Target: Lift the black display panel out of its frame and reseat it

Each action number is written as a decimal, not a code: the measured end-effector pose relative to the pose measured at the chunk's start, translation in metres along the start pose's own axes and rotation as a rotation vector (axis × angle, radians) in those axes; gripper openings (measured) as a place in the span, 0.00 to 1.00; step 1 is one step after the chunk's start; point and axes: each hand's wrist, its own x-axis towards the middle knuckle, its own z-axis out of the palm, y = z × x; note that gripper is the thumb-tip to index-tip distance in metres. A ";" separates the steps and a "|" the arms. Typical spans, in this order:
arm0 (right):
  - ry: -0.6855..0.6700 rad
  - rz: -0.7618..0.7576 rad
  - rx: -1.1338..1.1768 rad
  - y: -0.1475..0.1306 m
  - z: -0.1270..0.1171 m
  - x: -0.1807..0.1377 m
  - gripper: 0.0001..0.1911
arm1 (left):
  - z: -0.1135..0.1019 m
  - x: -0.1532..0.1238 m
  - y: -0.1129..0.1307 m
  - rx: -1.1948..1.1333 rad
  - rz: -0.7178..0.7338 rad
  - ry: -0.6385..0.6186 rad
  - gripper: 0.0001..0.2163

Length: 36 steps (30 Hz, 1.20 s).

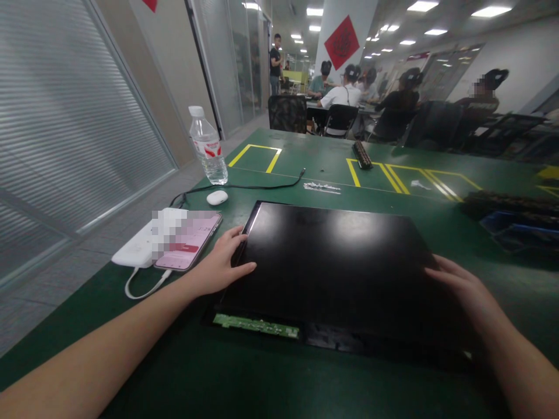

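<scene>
A large flat black panel (332, 256) lies on the green table (183, 372) in front of me, with a green circuit strip (257, 326) showing along its near edge. My left hand (220, 265) grips the panel's left edge, thumb on top and fingers curled round the side. My right hand (463, 291) rests on the panel's right edge, fingers wrapped over it.
Left of the panel a phone (187, 240) lies on a white power bank (137, 250). Behind stand a water bottle (208, 145), a white earbud case (217, 198) and a black cable (257, 186). Dark trays (510, 221) sit at the right. Several people sit at far tables.
</scene>
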 end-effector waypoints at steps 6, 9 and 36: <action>0.042 -0.015 0.010 0.004 -0.001 0.004 0.25 | 0.001 0.000 0.002 0.017 -0.016 -0.012 0.31; 0.044 -0.032 0.015 0.006 -0.003 0.010 0.26 | 0.001 0.000 0.003 0.016 -0.003 0.003 0.30; -0.043 0.035 0.131 -0.001 -0.006 0.006 0.30 | 0.002 -0.002 0.000 0.043 0.029 0.026 0.32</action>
